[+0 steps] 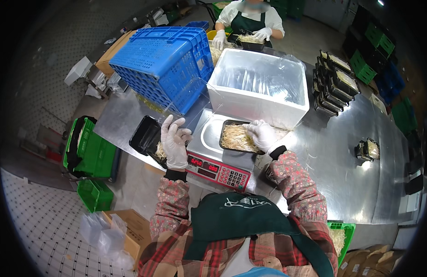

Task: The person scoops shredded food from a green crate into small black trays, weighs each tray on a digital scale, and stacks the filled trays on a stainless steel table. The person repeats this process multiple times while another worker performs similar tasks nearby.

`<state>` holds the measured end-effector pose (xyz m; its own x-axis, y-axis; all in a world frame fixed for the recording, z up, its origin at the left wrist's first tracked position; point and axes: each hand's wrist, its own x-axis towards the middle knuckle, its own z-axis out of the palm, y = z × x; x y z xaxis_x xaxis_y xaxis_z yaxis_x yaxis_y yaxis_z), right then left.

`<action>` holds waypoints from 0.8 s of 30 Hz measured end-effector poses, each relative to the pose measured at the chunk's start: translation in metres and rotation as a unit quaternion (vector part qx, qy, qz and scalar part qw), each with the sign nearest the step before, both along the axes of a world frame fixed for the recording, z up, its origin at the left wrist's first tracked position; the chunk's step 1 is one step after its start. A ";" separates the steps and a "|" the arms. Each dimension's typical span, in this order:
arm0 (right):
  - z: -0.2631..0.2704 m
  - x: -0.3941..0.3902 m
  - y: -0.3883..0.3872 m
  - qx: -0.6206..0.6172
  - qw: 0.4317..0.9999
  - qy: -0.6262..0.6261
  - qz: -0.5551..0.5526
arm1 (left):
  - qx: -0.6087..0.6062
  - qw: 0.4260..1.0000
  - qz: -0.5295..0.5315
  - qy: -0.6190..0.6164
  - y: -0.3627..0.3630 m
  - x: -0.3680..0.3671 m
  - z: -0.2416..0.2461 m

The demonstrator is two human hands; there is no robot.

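Note:
Bean sprouts (pixel 237 137) fill a black plastic tray (pixel 241 151) on the steel pan of a digital scale (pixel 218 169). My right hand (pixel 262 135), in a white glove, reaches over the tray's right side. Its bunched fingertips touch the sprouts or the rim; whether they grip anything is hidden. To the left, my gloved left hand (pixel 175 142) is raised palm up with its fingers apart and nothing visible in it. Just beside and below it, a second black tray (pixel 143 136) holds a few sprouts, partly covered by the hand. The scale's red display is lit.
A white foam box (pixel 258 104) lined with clear film stands behind the scale. A blue plastic crate (pixel 161 65) lies left of it. Filled black trays (pixel 334 83) are stacked at the right on the steel table (pixel 324 173). Across the table, a gloved co-worker (pixel 250 24) handles sprouts.

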<state>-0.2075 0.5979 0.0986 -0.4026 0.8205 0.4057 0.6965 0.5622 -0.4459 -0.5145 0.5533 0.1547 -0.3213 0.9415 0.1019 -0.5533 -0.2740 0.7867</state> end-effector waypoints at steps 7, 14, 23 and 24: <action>0.066 0.025 -0.033 -0.176 0.881 0.437 -0.039 | 0.011 0.982 -0.154 0.104 0.000 0.022 -0.010; -0.004 0.049 -0.058 -0.193 0.937 0.280 -0.082 | -0.090 0.907 -0.297 0.286 0.002 0.060 -0.043; -0.074 0.047 0.012 -0.099 0.969 0.046 -0.220 | -0.013 0.824 -0.076 0.561 0.078 0.079 -0.099; -0.093 0.053 0.017 -0.090 0.968 0.127 -0.199 | -0.033 0.852 -0.123 0.508 0.083 0.079 -0.102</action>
<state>-0.1544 0.6147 0.0054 0.0532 0.9568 0.2857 0.6963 0.1695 -0.6975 -0.4356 0.6358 0.0522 0.1083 0.9822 0.1537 0.3874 -0.1841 0.9033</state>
